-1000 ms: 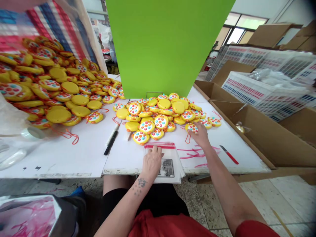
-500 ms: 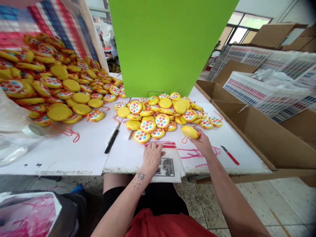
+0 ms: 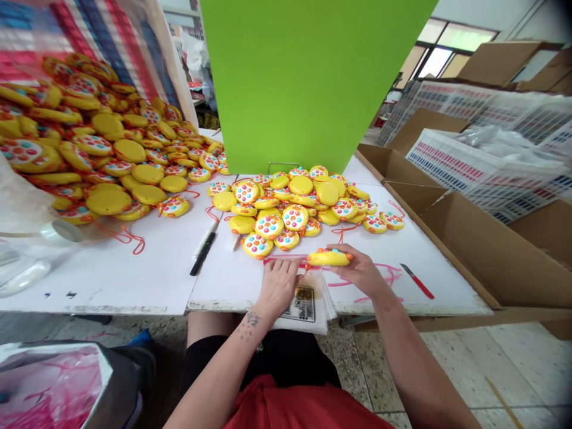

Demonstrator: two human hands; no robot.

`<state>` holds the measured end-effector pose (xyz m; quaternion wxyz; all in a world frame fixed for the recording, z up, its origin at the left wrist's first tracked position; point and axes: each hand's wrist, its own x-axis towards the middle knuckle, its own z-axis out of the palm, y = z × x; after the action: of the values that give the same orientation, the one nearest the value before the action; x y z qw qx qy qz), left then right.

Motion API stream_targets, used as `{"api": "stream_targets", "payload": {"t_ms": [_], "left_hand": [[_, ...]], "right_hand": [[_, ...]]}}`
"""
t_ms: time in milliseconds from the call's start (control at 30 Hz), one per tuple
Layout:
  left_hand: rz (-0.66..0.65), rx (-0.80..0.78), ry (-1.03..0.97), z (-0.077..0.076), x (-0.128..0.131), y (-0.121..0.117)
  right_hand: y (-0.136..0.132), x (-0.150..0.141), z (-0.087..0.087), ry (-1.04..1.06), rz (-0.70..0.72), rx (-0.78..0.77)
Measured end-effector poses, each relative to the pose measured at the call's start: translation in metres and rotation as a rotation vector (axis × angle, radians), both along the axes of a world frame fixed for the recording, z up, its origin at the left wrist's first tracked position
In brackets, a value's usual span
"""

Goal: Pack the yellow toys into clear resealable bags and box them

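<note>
My right hand (image 3: 357, 271) grips a yellow toy (image 3: 329, 258) with colored dots and orange nubs, tilted on edge above the bags. A stack of clear zip bags (image 3: 315, 307) with a pink-red closure and a black printed label lies at the table's front edge. My left hand (image 3: 279, 286) is closed on the top bag's closure edge, its thumb beside the near end of the toy; part of the bag is hidden under the hand. Just beyond the hands sits a pile of similar yellow toys (image 3: 295, 217), some dotted side up, some plain side up.
A larger heap of toys (image 3: 129, 152) spills from a striped sack at left. A black marker (image 3: 203, 253) lies left of the bags, a red-handled knife (image 3: 417, 281) and pink strips (image 3: 379, 274) at right. A green board (image 3: 308, 83) stands behind; cardboard boxes (image 3: 447, 238) flank the table.
My right hand has brought the toy left and nearer, turning it from flat to on edge, over the bag's closure. My left hand has stayed at the bag.
</note>
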<state>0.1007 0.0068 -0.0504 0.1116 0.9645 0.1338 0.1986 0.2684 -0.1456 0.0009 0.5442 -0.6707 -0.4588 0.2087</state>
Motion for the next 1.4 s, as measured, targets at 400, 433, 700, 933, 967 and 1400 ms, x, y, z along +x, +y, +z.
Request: {"api": "stream_targets", "payload": {"t_ms": [400,433,700,933,967,1400], "left_hand": [[-0.033,0.049,-0.161,0.000,-0.005,-0.003],[-0.035,0.026,-0.199,0.001,-0.005,-0.003],[-0.066,-0.247,-0.314,0.000,-0.002,0.005],[-0.124,-0.476,-0.269,0.007,-0.003,0.014],[-0.142,-0.508,-0.254,0.010,-0.004,0.015],[-0.007,-0.438,-0.290,0.050,-0.014,0.006]], "right_hand": [[0.062,-0.019,-0.027,-0.175,0.117,-0.177],[0.065,-0.022,-0.026,-0.210,0.139,-0.175],[0.035,-0.013,-0.022,-0.335,-0.359,-0.361],[0.032,-0.044,-0.026,-0.297,-0.244,-0.366],[0.033,-0.048,-0.025,-0.308,-0.267,-0.373],[0.038,-0.071,-0.015,0.061,-0.247,0.029]]}}
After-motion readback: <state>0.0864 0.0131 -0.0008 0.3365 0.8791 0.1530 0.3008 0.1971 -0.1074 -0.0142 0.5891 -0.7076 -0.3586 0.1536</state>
